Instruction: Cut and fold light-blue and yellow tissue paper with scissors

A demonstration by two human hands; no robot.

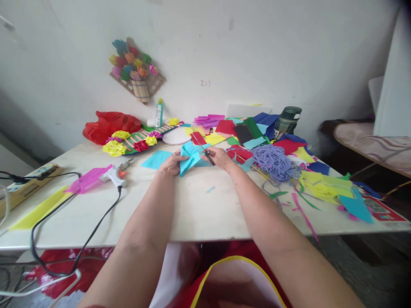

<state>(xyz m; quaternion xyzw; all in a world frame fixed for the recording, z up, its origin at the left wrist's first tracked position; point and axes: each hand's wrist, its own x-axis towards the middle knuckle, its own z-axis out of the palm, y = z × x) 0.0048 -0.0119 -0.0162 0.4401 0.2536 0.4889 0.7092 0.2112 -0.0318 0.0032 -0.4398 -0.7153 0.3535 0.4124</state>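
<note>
My left hand (171, 165) pinches a folded piece of light blue paper (190, 157) over the middle of the white table (199, 209). My right hand (219, 157) is closed on a pair of scissors (206, 155), whose blades point at the blue paper's right edge. A second flat piece of blue paper (156, 159) lies just left of my left hand. A tiny blue scrap (210, 189) lies on the table in front of my hands.
A white glue gun (116, 174) with a black cord (80, 248) and a pink paper lie at left. Purple yarn (276, 161), coloured paper sheets (324, 184), a green jar (287, 120), a glue bottle (159, 113), a red bag (107, 124) and paper flowers (115, 147) crowd the back and right.
</note>
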